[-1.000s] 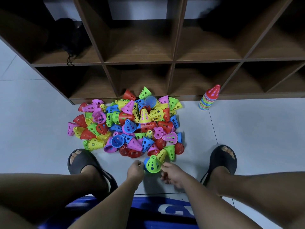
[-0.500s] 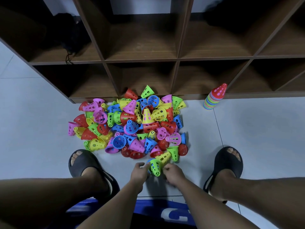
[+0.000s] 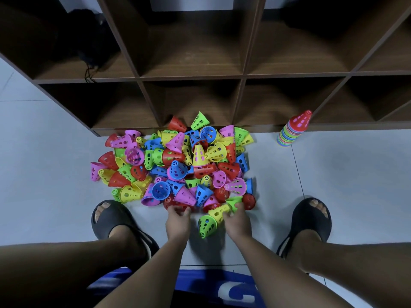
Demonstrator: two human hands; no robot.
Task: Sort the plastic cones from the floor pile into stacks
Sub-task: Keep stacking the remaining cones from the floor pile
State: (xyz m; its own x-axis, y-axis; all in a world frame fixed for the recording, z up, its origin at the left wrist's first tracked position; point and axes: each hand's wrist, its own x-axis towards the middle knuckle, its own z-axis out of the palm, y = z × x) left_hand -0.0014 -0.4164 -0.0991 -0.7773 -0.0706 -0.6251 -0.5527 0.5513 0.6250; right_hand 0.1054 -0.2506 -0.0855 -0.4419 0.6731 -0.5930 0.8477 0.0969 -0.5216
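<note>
A pile of perforated plastic cones (image 3: 178, 165) in red, yellow, green, blue and pink lies on the floor in front of a shelf unit. My left hand (image 3: 178, 223) reaches the pile's near edge, its fingers curled on a red cone (image 3: 172, 202). My right hand (image 3: 236, 221) has its fingertips curled on a small green cone (image 3: 233, 200), beside a yellow cone (image 3: 219, 212). A larger green cone (image 3: 206, 225) lies on its side between my hands. A leaning stack of cones (image 3: 291, 134) topped by a red one stands at the right.
The dark wooden shelf unit (image 3: 242, 74) with open cubbies rises behind the pile. My feet in black slides stand at left (image 3: 111, 221) and right (image 3: 311, 218). Grey floor tiles (image 3: 355, 170) spread on both sides.
Both hands moved forward from the green cone they held together to the pile's near edge. That green cone now lies between them. The camera tilted slightly.
</note>
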